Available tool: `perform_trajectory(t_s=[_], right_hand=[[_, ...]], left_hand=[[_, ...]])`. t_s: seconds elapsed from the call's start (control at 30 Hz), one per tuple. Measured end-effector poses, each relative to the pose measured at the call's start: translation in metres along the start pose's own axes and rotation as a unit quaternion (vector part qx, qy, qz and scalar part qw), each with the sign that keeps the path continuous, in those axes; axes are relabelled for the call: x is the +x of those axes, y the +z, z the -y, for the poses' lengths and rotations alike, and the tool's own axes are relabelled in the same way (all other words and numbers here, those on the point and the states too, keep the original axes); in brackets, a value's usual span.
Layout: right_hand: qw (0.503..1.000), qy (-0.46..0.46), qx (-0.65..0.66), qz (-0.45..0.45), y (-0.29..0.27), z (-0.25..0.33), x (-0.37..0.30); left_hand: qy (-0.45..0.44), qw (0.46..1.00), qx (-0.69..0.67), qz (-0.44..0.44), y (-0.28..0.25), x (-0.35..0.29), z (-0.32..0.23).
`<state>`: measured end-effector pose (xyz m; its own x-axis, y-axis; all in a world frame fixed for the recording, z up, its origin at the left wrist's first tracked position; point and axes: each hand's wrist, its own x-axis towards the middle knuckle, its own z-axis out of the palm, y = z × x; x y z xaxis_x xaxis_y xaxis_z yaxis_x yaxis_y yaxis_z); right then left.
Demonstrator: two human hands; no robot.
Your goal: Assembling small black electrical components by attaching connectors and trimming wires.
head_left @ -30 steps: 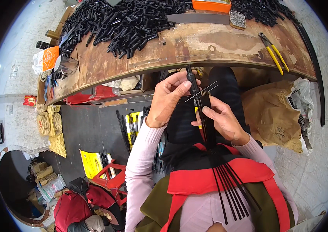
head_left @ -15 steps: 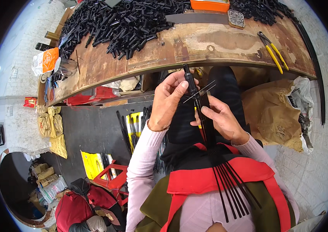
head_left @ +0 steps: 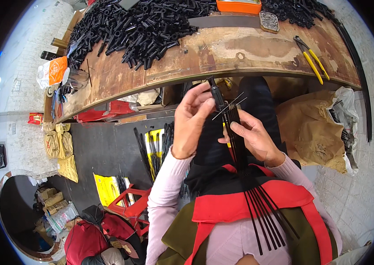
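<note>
"Where is the work, and what is each hand doing?"

"Over the lap, near the front edge of the wooden bench. The right hand is closed around a bundle of slim black rods, thumb on top. The left hand is half-curled, thumb and fingers at the side of a black tubular fitting; I can't tell whether they pinch it."

"How far along does it look?"

"Partway, I'd judge. The rods are gathered alongside one another, with the fitting at their upper end and their far ends fanned over the red apron panel. Two thin rods lie crosswise just below the fitting, out of line with the bundle, so that part seems unfinished. Whether the rods are fastened to the fitting is too small to tell."

"And beyond this one?"

"Plenty left, apparently: a big heap of loose black tube pieces covers the bench's left side. The yellow-handled pliers lie unused at the right."
</note>
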<state>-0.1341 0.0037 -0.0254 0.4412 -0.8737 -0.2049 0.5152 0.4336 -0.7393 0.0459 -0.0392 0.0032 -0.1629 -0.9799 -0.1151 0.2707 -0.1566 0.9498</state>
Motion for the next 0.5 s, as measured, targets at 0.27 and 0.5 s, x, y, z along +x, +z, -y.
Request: perform_trajectory(t_s=[0.27,0.5], right_hand=[[1.0,-0.004,0.003,-0.005,0.006,-0.001,0.002],[1.0,0.004,0.015,-0.005,0.007,-0.003,0.002]], left_hand=[[0.048,0.998,0.02,-0.039,0.013,-0.022,-0.01],[0.042,0.996,0.054,-0.055,0.007,-0.02,-0.012]])
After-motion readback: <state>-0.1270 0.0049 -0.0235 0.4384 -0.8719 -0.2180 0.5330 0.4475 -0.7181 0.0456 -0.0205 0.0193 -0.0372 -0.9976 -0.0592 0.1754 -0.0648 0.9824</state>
